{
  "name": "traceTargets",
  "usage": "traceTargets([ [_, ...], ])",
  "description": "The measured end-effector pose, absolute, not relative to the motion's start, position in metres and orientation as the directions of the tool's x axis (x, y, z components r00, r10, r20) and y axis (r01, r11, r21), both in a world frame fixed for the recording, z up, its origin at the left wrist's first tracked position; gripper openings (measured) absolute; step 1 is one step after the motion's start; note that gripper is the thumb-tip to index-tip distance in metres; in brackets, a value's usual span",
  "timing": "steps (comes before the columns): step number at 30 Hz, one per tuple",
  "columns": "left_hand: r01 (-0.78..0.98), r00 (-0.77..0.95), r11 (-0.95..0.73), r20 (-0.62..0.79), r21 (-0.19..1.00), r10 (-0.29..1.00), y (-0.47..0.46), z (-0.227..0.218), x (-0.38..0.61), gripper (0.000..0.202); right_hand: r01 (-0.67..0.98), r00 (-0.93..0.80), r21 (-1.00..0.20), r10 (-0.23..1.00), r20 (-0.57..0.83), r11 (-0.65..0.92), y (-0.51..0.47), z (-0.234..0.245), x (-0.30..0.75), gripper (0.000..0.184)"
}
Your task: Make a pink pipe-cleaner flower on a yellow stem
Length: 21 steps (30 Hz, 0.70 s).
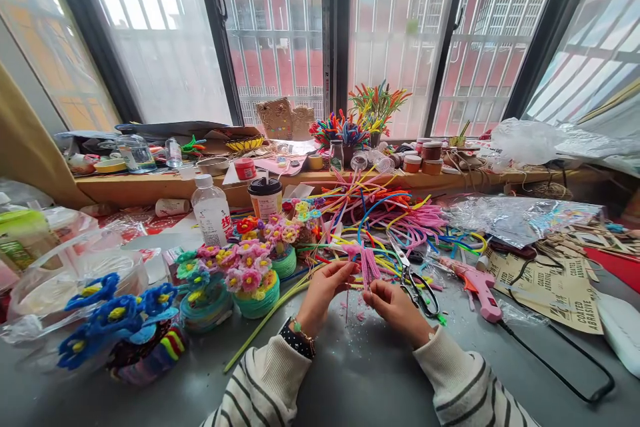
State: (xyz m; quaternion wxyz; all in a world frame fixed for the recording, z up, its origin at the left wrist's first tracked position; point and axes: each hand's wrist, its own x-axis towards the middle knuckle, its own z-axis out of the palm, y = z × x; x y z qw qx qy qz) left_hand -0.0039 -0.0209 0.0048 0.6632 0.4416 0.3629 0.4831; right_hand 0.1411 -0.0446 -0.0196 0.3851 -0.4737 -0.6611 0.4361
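Observation:
Both my hands are over the grey table with fingertips a small gap apart. My left hand [326,287] is pinched closed on a thin reddish-pink pipe cleaner [347,307], which hangs below the fingers. My right hand [395,307] is closed too, its thumb and finger at the lower end of a bundle of pink pipe cleaners [370,264]. The fingers partly hide what they pinch. Small pink scraps [360,315] lie below. Scissors [413,277] with black handles rest just beyond my right hand.
Pipe-cleaner flower pots [255,293] and blue flowers [117,313] stand left, near a bottle [210,213] and lidded cup [265,199]. A pipe-cleaner pile [395,210] lies behind. A pink glue gun [480,290] with its cord and sandpaper [550,287] are right.

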Motion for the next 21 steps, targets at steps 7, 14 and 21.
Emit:
traceTargets([
  [7, -0.328, 0.323, 0.175, -0.064, 0.928, 0.944, -0.0219, 0.0054, -0.0014, 0.028, 0.437, -0.299, -0.868, 0.948, 0.106, 0.235, -0.0497, -0.0192, 0.1393, 0.038],
  [14, -0.357, 0.294, 0.15, -0.041, 0.922, 0.955, -0.0199, 0.0019, -0.0026, 0.036, 0.537, -0.262, -0.811, 0.96, 0.099, 0.231, -0.0494, -0.0168, 0.1393, 0.039],
  [21, -0.246, 0.332, 0.18, -0.092, 0.952, 0.939, -0.0215, 0.0053, -0.0031, 0.024, 0.534, -0.186, -0.812, 0.969, 0.161, 0.237, -0.0472, -0.0179, 0.1433, 0.039],
])
